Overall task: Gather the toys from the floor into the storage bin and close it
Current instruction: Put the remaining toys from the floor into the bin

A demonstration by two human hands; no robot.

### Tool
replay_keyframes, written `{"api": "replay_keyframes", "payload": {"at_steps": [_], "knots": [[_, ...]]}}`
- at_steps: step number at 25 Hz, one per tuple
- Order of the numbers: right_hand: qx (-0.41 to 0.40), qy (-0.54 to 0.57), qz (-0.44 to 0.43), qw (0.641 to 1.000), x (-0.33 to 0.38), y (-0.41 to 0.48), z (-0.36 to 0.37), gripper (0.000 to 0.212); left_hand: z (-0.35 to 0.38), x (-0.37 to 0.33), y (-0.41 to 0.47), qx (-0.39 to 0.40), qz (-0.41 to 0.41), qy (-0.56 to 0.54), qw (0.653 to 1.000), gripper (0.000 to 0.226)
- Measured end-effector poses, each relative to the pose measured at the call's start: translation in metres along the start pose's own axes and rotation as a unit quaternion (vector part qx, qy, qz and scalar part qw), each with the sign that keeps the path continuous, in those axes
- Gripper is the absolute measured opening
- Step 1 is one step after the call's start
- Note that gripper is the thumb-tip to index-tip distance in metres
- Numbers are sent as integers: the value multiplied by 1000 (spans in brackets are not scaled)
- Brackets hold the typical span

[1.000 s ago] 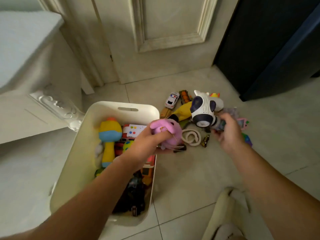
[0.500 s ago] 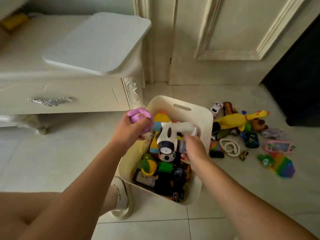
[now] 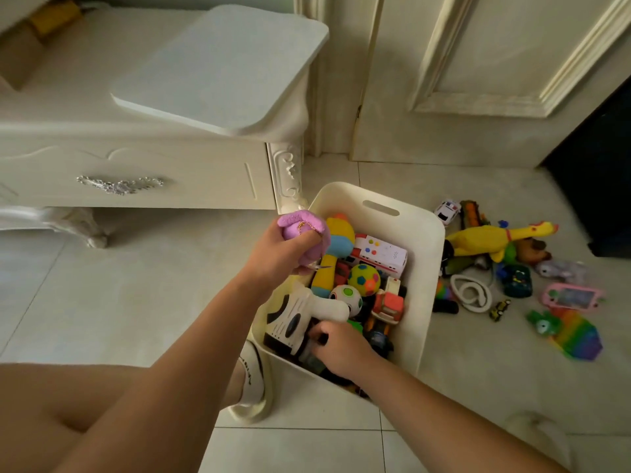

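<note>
Your left hand [image 3: 273,250] was curled tight round a pink plush [image 3: 300,227], holding it above the left rim of the bin [image 3: 426,268], with a thin gold chain showing across the plush between your fingers. Your right hand [image 3: 341,349] was down inside the near end of the bin, its fingers curled round the dark lower end of a white toy [image 3: 297,315] with black patches; that toy lay tilted against the near left corner, resting on the other toys. The bin stood open on the floor [image 3: 136,295], already well filled: a yellow-and-blue plush [image 3: 336,240] along the left side, a white bus [image 3: 379,254] at the far end, a bright ball [image 3: 364,279] and a white ball with green spots [image 3: 346,297] in the middle, and an orange truck [image 3: 387,305] just right of them. To the right of the bin more toys lay scattered on the tiles: a small white car [image 3: 448,210] near the far corner, a yellow chicken [image 3: 491,238], a white ring [image 3: 471,293] close to the bin wall, a pink phone [image 3: 572,297] and a rainbow pad [image 3: 577,336] farthest out. Your socked foot [image 3: 252,380] sat in a slipper just beside the bin's near left corner. A cream cabinet [image 3: 136,165] stood to the left, with a flat white panel [image 3: 222,70] lying on top of it.
</note>
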State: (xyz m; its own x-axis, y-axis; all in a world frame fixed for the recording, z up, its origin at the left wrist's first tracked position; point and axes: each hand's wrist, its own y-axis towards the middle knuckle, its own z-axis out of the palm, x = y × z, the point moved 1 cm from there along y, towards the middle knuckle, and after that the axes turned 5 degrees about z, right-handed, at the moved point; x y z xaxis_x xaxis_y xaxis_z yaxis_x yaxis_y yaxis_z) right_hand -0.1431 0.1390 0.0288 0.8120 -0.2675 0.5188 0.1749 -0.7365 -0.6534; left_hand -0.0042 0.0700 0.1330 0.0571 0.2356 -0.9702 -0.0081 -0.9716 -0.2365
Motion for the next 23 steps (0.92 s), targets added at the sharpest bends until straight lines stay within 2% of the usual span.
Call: {"api": "replay_keyframes", "payload": {"at_steps": [2, 4, 6, 7, 8, 10, 11, 12, 13, 14, 15, 16, 17, 19, 21, 23], "knots": [[-15, -71, -35, 997, 1, 1, 4, 31, 2, 6, 0, 12, -21, 9, 1000, 38], [26, -85, -45, 995, 5, 2, 0, 32, 5, 13, -1, 36, -49, 18, 998, 39], [66, -70, -9, 995, 7, 3, -20, 33, 14, 17, -3, 66, -54, 33, 996, 20], [46, -4, 31, 998, 10, 3, -38, 32, 19, 16, -5, 73, -52, 37, 995, 11], [5, 99, 68, 993, 13, 3, -60, 31, 24, 16, -5, 77, -46, 36, 995, 15], [-47, 339, 81, 936, 13, 0, -99, 31, 39, 19, -3, 89, -21, 19, 996, 20], [-33, 441, 60, 895, 10, -3, -116, 30, 48, 23, -1, 109, -15, 17, 994, 14], [-8, 480, 35, 877, 5, -5, -127, 31, 58, 29, 2, 138, -18, 24, 990, 17], [10, 447, 15, 894, -3, -5, -132, 34, 68, 36, 5, 159, -42, 44, 985, 39], [5, 368, 9, 930, -12, -3, -132, 37, 76, 44, 7, 173, -73, 72, 979, 60], [-33, 265, 16, 964, -22, 1, -130, 39, 83, 50, 8, 190, -89, 126, 970, 73], [-80, 159, 21, 984, -30, 5, -128, 38, 87, 56, 9, 208, -84, 197, 954, 76], [-115, 65, 17, 991, -34, 8, -125, 36, 89, 60, 10, 223, -70, 282, 931, 70], [-117, -69, 9, 991, -37, 9, -116, 32, 87, 70, 13, 242, -43, 428, 870, 51], [-50, -160, 28, 986, -32, 16, -106, 23, 86, 76, 17, 248, -45, 501, 828, 39], [46, -255, 66, 963, -24, 22, -97, 14, 88, 82, 21, 252, -49, 540, 801, 33]]}}
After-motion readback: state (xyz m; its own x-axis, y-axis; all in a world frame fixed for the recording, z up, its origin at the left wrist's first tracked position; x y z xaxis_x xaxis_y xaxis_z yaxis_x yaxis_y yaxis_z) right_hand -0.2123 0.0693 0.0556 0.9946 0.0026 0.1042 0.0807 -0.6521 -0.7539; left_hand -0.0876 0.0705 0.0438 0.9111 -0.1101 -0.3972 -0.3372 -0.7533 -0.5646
